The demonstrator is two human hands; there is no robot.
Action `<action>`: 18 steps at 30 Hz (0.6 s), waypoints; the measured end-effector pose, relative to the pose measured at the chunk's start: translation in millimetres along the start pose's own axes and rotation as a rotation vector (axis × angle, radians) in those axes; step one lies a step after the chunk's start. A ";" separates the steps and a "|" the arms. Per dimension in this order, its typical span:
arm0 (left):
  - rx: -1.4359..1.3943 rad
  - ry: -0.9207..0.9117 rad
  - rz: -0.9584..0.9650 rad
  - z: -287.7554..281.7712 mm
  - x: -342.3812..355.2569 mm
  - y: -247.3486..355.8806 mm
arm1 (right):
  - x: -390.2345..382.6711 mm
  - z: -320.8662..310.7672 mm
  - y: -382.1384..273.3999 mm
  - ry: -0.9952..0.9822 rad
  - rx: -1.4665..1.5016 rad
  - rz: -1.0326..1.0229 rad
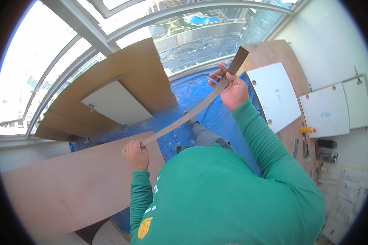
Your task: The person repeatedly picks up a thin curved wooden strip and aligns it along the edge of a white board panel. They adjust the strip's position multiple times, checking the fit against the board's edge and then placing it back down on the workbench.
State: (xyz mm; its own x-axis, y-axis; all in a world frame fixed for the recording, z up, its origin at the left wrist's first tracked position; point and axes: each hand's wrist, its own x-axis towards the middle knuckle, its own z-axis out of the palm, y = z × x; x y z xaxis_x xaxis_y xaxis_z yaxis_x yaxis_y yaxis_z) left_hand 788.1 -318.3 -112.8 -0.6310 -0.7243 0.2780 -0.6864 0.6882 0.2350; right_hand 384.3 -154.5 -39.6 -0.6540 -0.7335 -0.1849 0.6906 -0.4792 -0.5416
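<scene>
A long thin brown strip [196, 111] stretches diagonally across my view, with a darker upper end. My right hand [233, 90] grips it a little below that end, thumb across the strip and fingertips curled behind. My left hand [135, 155] holds the lower end, just over a pale plywood board [65, 183] at the lower left. My green sleeves and shirt fill the lower middle, and my legs show beneath the strip on a blue floor sheet [159, 122].
Large windows [196, 36] line the top. A brown sheet [61, 102] with a white panel [114, 102] leans at the left. A worktop [274, 53] at the right bears white panels [274, 98], a yellow bottle [306, 130], hand tools [327, 157] and papers [343, 192].
</scene>
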 end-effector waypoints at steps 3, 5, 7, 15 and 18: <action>-0.030 0.007 -0.022 14.0 -8.1 17.4 | -48.2 -44.8 -50.2 0.082 0.007 -0.181; 0.009 -0.033 -0.001 21.6 -10.7 39.4 | -79.8 -61.8 -82.4 0.203 0.012 -0.268; 0.025 -0.101 0.040 31.0 -9.9 69.0 | -104.8 -99.1 -107.8 0.288 0.025 -0.311; -0.127 -0.363 0.396 98.2 -12.1 229.7 | -195.4 -280.5 -238.2 0.831 -0.201 -0.348; -0.214 -0.603 0.563 115.4 -4.9 327.2 | -238.2 -363.7 -296.9 0.849 -0.312 -0.267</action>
State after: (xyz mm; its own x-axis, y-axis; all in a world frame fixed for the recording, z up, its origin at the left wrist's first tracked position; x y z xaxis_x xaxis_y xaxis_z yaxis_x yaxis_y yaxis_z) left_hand 525.0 -94.5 -144.8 -0.9840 -0.1290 -0.1230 -0.1680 0.9018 0.3981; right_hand 222.7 337.7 -132.9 -0.8698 0.0371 -0.4920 0.4520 -0.3403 -0.8246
